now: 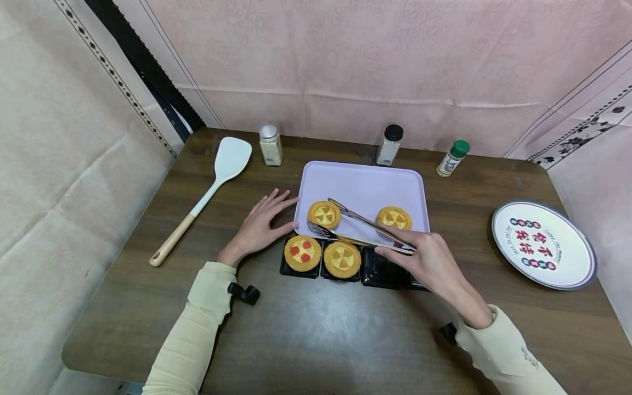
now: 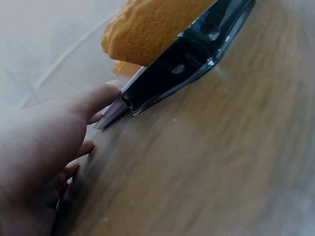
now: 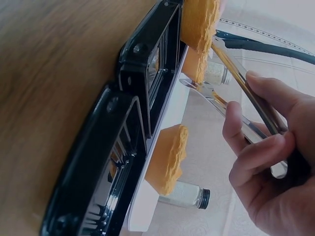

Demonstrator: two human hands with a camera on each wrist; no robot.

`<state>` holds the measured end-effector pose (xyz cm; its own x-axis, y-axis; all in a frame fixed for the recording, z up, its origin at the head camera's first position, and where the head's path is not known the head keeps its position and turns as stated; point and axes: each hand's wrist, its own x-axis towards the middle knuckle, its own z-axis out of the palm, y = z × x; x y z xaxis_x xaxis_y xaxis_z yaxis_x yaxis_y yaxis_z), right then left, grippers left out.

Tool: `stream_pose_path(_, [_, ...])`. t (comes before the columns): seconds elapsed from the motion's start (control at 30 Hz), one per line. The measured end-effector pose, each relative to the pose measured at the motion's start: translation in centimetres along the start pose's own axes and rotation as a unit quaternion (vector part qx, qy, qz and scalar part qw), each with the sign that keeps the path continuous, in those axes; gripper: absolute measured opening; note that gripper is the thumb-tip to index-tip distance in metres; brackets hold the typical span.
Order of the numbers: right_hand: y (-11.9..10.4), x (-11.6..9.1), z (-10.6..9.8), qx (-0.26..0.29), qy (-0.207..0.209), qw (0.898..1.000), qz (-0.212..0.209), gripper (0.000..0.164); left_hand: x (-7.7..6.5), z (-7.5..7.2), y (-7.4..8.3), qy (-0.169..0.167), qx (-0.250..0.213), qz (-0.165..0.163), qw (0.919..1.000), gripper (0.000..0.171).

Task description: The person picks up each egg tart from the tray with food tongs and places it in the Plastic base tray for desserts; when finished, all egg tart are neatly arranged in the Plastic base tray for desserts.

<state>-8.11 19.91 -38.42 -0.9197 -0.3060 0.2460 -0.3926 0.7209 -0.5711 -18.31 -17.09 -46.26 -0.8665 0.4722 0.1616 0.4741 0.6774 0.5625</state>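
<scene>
My right hand grips metal tongs. Their spread tips stand at either side of a yellow-topped tart on the lilac tray; whether they touch it I cannot tell. A second yellow-topped tart sits on the tray's right, near the right fingers. With fingers spread and thumb out, my left hand touches the tray's left edge. Along the tray's front stand black plastic cups, two of them filled: a red-dotted tart and a yellow-topped tart. One bare black cup shows in the right wrist view.
A white spatula with a wooden handle lies at left. Behind the tray stand a silver-capped shaker, a black-capped shaker and a green-capped bottle. Round white plates sit at right. Cloth hangs behind the table.
</scene>
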Motion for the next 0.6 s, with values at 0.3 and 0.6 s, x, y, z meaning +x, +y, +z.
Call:
stream_pose_path(0.3, [0.02, -0.16, 0.08, 0.009, 0.01, 1.0, -0.009, 0.045, 0.01, 0.0, 0.07, 0.003, -0.001, 0.001, 1.0, 0.063])
stream_pose_path(0.6, [-0.23, -0.19, -0.33, 0.017, 0.029, 0.999, -0.005, 0.045, -0.15, 0.02, 0.07, 0.006, 0.0, 0.002, 1.0, 0.063])
